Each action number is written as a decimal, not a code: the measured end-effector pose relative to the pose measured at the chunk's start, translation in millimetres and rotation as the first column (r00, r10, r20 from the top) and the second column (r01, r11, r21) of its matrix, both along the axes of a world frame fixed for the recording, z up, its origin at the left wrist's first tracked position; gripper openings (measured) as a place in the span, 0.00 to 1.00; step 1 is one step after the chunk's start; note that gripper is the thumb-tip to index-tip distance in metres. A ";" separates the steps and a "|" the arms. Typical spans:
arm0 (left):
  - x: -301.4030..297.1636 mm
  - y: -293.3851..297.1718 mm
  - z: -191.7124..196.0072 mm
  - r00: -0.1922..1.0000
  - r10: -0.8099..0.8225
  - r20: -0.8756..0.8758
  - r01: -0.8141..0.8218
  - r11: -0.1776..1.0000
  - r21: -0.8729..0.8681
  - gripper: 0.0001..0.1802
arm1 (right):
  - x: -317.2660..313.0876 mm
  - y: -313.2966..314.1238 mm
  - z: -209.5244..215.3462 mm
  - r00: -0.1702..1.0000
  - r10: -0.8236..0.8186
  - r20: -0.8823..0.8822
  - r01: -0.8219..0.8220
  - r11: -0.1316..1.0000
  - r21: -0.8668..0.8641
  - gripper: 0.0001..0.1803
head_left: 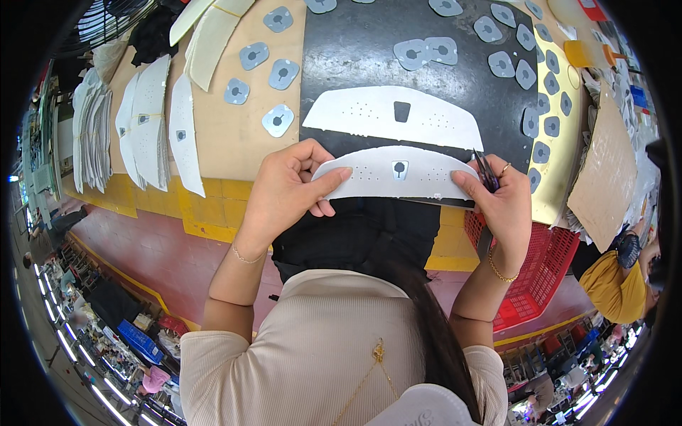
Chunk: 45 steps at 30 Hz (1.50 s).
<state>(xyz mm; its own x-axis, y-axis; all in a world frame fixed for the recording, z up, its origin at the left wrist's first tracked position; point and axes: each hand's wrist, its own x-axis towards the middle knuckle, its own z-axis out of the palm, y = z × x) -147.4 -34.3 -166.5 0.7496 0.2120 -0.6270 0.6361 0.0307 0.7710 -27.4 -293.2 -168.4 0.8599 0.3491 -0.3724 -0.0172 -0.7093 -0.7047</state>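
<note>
Between my two hands is a white curved perforated panel (369, 170), with a small grey patch (400, 170) showing in its middle window. My left hand (284, 184) pinches the panel's left end, thumb on top. At the other end, my right hand (506, 199) pinches with its thumb. A slim, dark pointed tool (486, 172), like tweezers, is also tucked in my right hand, its tip directed away from me. Just beyond lies a second white panel (369, 106) on the black mat (348, 53), its cutout dark.
Several loose grey patches (501, 64) lie across the mat, brown board (213, 135) and yellow strip (561, 149). Stacks of white panels (149, 121) stand at the left. A red plastic basket (529, 284) is below the table's right side. A yellow-handled item (590, 54) sits far right.
</note>
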 end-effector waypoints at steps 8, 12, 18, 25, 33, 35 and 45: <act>0.5 -0.7 -1.2 1.000 0.021 0.008 -0.021 1.000 -0.001 0.10 | 0.2 -0.6 -0.7 1.000 0.003 -0.001 -0.003 1.000 0.001 0.18; 0.8 -1.0 -0.8 1.000 0.025 0.004 -0.025 1.000 -0.002 0.10 | 0.4 0.4 0.1 1.000 -0.002 -0.007 0.002 1.000 -0.004 0.17; 1.4 -1.7 -0.3 0.999 0.034 -0.010 -0.034 0.999 0.011 0.09 | 0.7 1.1 0.8 1.000 -0.001 -0.008 0.001 1.000 -0.016 0.18; 1.3 -1.6 -0.3 1.000 0.030 -0.008 -0.030 1.000 0.004 0.09 | 0.4 1.8 0.9 1.000 0.005 0.004 -0.005 1.000 -0.015 0.17; 0.7 -5.6 1.4 1.000 0.023 -0.014 -0.022 0.999 0.036 0.10 | -0.4 3.7 1.5 0.999 0.030 0.038 -0.028 0.998 -0.056 0.17; -0.3 -6.9 -0.4 1.000 0.025 -0.004 -0.025 0.998 0.056 0.10 | -1.2 4.2 0.5 0.998 0.034 0.055 -0.031 0.998 -0.051 0.16; -7.7 -16.3 2.1 0.910 -0.361 0.205 0.052 0.589 0.807 0.15 | -23.4 16.4 6.2 0.809 0.230 0.541 -0.108 0.963 -0.247 0.13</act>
